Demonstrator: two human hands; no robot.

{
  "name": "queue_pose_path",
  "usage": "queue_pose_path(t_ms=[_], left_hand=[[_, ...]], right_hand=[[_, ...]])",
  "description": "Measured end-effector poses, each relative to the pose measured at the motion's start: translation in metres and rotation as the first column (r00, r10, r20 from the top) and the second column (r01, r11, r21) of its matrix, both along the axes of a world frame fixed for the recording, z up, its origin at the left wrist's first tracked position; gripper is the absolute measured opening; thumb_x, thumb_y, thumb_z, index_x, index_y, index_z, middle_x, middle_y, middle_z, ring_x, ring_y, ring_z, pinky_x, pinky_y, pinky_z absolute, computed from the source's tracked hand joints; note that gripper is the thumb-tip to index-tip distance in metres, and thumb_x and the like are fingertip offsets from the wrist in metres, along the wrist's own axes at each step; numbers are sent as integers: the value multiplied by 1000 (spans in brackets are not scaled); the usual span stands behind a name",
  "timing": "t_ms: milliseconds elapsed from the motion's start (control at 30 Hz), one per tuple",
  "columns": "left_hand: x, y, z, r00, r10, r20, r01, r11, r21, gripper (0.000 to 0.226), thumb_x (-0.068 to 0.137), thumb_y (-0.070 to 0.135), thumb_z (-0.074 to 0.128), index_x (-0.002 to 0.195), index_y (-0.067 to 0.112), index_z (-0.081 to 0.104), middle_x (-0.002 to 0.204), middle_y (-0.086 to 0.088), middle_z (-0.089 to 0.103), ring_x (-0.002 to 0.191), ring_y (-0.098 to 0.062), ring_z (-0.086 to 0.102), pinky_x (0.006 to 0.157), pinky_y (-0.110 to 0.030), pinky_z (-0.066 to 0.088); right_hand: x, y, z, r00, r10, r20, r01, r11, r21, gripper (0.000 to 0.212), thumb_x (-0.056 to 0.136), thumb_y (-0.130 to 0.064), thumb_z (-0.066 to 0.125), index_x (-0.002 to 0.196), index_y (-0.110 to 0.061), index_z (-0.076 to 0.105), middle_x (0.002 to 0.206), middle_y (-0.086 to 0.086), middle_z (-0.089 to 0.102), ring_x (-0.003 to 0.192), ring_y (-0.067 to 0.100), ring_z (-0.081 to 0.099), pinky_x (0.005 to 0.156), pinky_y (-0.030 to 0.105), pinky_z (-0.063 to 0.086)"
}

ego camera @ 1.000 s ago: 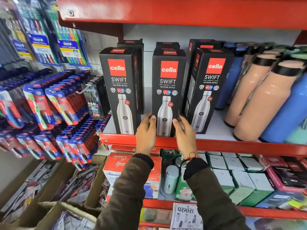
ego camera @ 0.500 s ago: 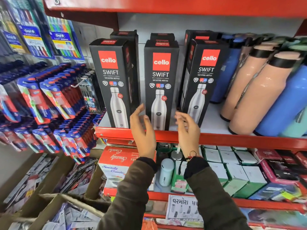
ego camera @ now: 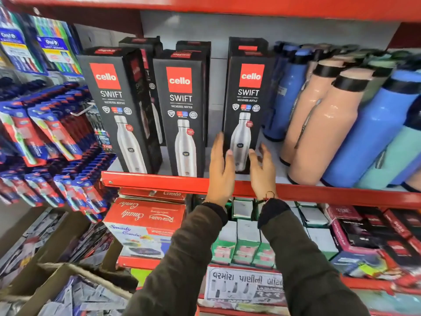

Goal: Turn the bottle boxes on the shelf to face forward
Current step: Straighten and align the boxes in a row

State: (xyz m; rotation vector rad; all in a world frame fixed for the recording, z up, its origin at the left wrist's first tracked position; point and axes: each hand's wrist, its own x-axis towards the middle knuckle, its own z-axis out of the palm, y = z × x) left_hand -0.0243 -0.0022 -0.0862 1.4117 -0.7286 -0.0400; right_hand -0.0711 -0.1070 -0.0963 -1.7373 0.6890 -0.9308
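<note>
- Boxes: left box (ego camera: pixel 118 110) and middle box (ego camera: pixel 182 112) face front on the red shelf (ego camera: pixel 159 181).
- Left hand (ego camera: pixel 222 169) open, flat by the right box (ego camera: pixel 247 106); contact unclear.
- Right hand (ego camera: pixel 262 172) open, just beside it, grasping nothing.
- Advice: pinch both lower edges, twist square, keep base down.
- Loose bottles (ego camera: pixel 319 124) lean near; little room.

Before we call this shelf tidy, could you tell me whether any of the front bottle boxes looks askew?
The left Cello Swift box is turned a little, showing its right side panel, unlike the middle box, which faces front. The right box faces forward but tilts slightly; the left hand and right hand flank its base, open.
</note>
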Motion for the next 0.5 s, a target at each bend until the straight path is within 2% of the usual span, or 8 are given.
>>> queue_pose_path(t_ms=[67,133,200,267,367,500], left_hand=[[8,-12,4,989,14,-146,-9,999,39,53,111,20,36,161,12,23,170,1,24,154,-4,20,117,-9,14],[17,-21,4,969,51,-240,-33,996,77,51,111,25,36,159,12,31,166,-4,35,153,-12,30,108,-6,18],[23,-23,3,959,97,-268,-77,994,84,46,110,25,39,154,10,43,157,-7,48,142,-10,43,98,-3,23],[24,-22,1,956,142,-256,-122,988,93,43,109,25,42,148,11,52,149,-8,57,128,-6,48,92,-3,27],[24,-19,-2,956,186,-225,-162,979,123,41,108,28,44,142,12,58,140,-6,64,127,-12,54,91,-6,31],[18,-11,-6,951,208,-229,-182,974,132,40,106,33,46,138,14,62,127,6,65,123,-12,56,94,-10,34]], right_hand=[[3,-7,3,999,49,-24,-50,998,-35,46,104,-30,50,146,-12,46,149,7,52,138,22,48,112,27,35],[3,-11,4,996,75,-45,-79,994,-79,38,104,-29,48,137,-12,55,136,0,62,125,18,56,93,14,36],[1,-12,5,996,73,-55,-78,993,-92,36,104,-31,48,135,-14,56,126,-8,60,115,9,54,84,7,32],[-2,-12,6,996,59,-60,-65,994,-90,38,104,-33,48,136,-15,55,124,-5,60,110,6,50,85,11,33],[-7,-10,8,996,72,-53,-75,996,-57,36,103,-34,48,133,-18,58,117,-6,63,109,8,55,90,22,37],[-18,-5,9,994,104,-40,-105,994,-25,34,101,-35,51,130,-20,60,116,-6,67,112,11,60,94,25,42]])
